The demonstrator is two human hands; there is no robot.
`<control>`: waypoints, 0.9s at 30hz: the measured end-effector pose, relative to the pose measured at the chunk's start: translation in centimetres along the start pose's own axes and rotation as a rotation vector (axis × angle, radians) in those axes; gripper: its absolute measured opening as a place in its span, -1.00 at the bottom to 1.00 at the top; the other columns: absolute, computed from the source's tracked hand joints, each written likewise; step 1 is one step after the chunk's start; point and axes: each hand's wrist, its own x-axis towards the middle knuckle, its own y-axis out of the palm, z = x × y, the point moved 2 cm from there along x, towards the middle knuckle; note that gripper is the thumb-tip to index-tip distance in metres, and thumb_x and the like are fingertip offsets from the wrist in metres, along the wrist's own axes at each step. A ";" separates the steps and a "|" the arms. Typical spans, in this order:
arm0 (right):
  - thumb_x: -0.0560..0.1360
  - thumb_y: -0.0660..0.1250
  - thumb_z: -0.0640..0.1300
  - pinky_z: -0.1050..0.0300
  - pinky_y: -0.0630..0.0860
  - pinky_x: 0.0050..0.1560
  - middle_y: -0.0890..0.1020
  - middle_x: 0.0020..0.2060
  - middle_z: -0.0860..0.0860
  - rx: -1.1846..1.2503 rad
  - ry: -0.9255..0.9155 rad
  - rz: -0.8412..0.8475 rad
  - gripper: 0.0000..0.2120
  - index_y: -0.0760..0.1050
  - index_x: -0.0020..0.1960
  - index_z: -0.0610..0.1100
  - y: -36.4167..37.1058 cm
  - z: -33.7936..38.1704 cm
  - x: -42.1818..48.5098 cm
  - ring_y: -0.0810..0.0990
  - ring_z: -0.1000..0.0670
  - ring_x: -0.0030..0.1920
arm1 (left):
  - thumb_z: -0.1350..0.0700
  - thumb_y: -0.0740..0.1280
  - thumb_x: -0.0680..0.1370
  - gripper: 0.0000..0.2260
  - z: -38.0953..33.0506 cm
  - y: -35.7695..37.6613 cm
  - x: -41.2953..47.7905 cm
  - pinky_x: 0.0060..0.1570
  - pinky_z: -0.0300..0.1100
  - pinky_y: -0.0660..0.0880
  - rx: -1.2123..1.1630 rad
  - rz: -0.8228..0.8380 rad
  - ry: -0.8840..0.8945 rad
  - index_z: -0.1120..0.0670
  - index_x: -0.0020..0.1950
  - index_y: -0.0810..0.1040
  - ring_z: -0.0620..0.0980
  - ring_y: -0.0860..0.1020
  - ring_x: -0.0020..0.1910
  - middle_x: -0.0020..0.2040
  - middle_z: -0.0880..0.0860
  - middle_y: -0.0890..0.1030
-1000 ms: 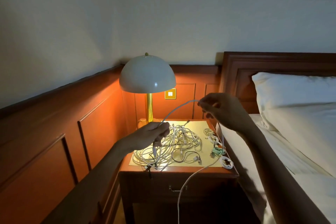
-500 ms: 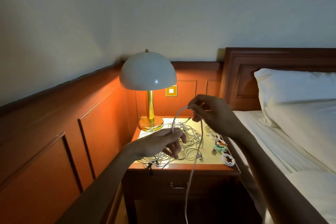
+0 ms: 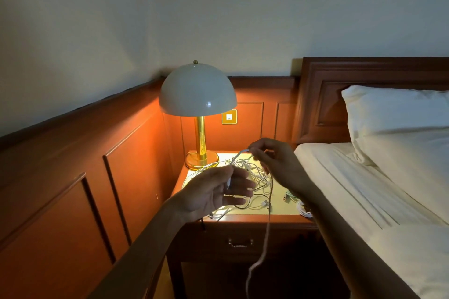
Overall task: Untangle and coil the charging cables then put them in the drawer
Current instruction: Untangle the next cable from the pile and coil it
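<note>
Coiling one white cable [image 3: 268, 226] above the nightstand [image 3: 279, 219], most work seemingly remaining.
Left hand [image 3: 213, 192] and right hand [image 3: 279, 165] pinch it; tangled cables [image 3: 260, 182] lie beneath, few coils [image 3: 303, 210] at four o'clock, drawer [image 3: 218, 240] at six closed.

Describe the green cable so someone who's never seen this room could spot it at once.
Start at the wooden nightstand beside the bed, under the lit lamp. On its top, at the bed-side edge beyond the big tangle, lies a small cable. It alone is green; the coil beside it is white.
</note>
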 end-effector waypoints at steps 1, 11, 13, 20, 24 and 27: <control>0.62 0.30 -0.15 0.19 0.42 -0.38 0.63 -0.24 0.01 0.062 0.057 0.001 -0.86 0.60 -0.07 -0.09 1.1 -0.4 -0.7 0.51 0.05 -0.34 | 0.05 0.17 0.59 -0.68 -0.4 0.4 0.4 -0.09 -0.17 0.62 -0.035 -0.027 0.043 0.08 0.03 0.72 0.04 0.68 0.03 0.06 0.14 0.70; 0.59 0.35 0.01 0.36 0.38 -0.22 0.54 -0.36 0.25 -0.429 0.055 0.224 -0.85 0.68 0.05 0.01 2.8 -0.3 -5.3 0.54 0.25 -0.34 | 0.01 0.20 0.68 -0.72 2.3 -5.5 3.1 0.27 0.06 0.52 1.036 -0.262 0.178 0.09 0.27 0.59 -0.10 0.63 0.18 0.16 -0.01 0.68; 0.53 0.41 0.08 0.32 0.44 -0.20 0.57 -0.38 0.25 -0.529 0.004 0.251 -0.84 0.69 0.00 0.03 0.0 0.9 -3.6 0.57 0.23 -0.33 | 0.04 0.11 0.71 -0.68 3.2 -4.5 2.4 0.13 0.02 0.59 0.928 -0.047 -0.020 0.18 0.21 0.58 0.01 0.69 -0.01 -0.05 0.05 0.71; 0.46 0.37 0.07 0.25 0.30 -0.45 0.58 -0.43 0.05 0.297 0.189 0.077 -0.83 0.68 -0.23 0.05 1.0 1.1 -4.0 0.40 -0.03 -0.45 | 0.07 0.34 0.59 -0.78 1.1 -0.2 1.5 -0.22 -0.21 0.60 -0.259 0.089 0.036 0.20 0.01 0.68 -0.08 0.62 -0.34 -0.33 0.04 0.63; 0.61 0.27 0.02 0.19 0.36 -0.45 0.56 -0.47 0.00 0.257 0.359 0.106 -0.75 0.69 -0.09 -0.03 6.8 -1.0 -8.0 0.43 -0.03 -0.50 | 0.13 0.19 0.66 -0.73 2.1 -1.5 4.2 0.24 -0.05 0.55 -0.257 -0.390 0.266 0.24 0.21 0.57 0.06 0.65 0.16 0.19 0.20 0.65; 0.64 0.29 -0.06 0.39 0.41 -0.33 0.59 -0.43 0.12 -0.210 0.231 0.243 -0.81 0.67 0.05 -0.09 5.5 -1.1 -7.6 0.53 0.20 -0.48 | 0.03 0.19 0.69 -0.78 3.3 -3.4 4.0 0.26 -0.10 0.53 0.591 -0.519 0.355 0.03 0.19 0.59 -0.09 0.62 0.20 0.20 0.02 0.66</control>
